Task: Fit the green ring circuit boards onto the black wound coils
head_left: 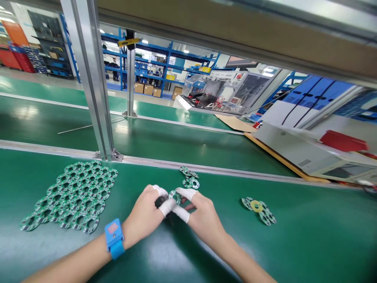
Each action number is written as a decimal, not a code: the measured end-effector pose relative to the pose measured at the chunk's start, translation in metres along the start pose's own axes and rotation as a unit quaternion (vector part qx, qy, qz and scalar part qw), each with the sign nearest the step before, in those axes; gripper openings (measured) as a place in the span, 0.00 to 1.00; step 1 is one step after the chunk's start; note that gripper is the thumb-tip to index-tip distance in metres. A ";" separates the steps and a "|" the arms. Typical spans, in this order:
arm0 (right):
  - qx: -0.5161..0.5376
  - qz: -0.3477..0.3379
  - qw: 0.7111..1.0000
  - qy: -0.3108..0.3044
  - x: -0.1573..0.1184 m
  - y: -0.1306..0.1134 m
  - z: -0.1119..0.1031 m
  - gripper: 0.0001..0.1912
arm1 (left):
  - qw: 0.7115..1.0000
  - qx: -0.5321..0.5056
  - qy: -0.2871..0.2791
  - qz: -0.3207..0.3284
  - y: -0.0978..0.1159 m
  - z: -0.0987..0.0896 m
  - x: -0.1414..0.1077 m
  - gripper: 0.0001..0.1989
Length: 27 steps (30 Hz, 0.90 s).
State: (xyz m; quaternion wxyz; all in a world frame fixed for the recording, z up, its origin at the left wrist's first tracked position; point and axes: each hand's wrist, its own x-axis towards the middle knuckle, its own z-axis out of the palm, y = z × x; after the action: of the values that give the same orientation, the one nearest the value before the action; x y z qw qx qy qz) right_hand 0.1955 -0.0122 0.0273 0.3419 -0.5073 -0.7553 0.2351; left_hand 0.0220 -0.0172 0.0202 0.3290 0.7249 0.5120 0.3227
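Note:
Between my two hands is a ring-shaped green circuit board, tilted up above the green work surface. My left hand pinches its left side with white-covered fingertips; a blue strap with a square box is around that wrist. On the other side, the white-covered thumb and finger of my right hand are closed on the same board. Something dark shows by the left fingers, too hidden to name. Just beyond the hands lie several loose ring boards.
Many ring boards lie in rows at the left. A small group of boards with a yellow ring rests at the right. An aluminium post and rail border the far side. A grey metal case stands beyond, right.

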 end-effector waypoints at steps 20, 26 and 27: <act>0.098 0.033 0.978 -0.180 0.000 0.007 0.011 0.15 | 0.976 0.208 -0.063 0.019 -0.018 0.002 -0.007 0.16; -0.005 -0.051 0.984 -0.171 -0.003 0.003 0.010 0.14 | 0.970 0.232 -0.063 0.029 -0.021 0.007 -0.008 0.12; -0.030 -0.057 0.983 -0.173 -0.004 0.002 0.010 0.14 | 0.970 0.233 -0.061 0.030 -0.021 0.007 -0.008 0.12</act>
State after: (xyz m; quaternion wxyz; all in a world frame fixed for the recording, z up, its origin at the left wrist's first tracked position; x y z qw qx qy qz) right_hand 0.1904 -0.0148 0.0184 0.2042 -0.4252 -0.8372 0.2768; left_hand 0.0144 -0.0205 -0.0022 0.1712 0.8150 0.5302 0.1595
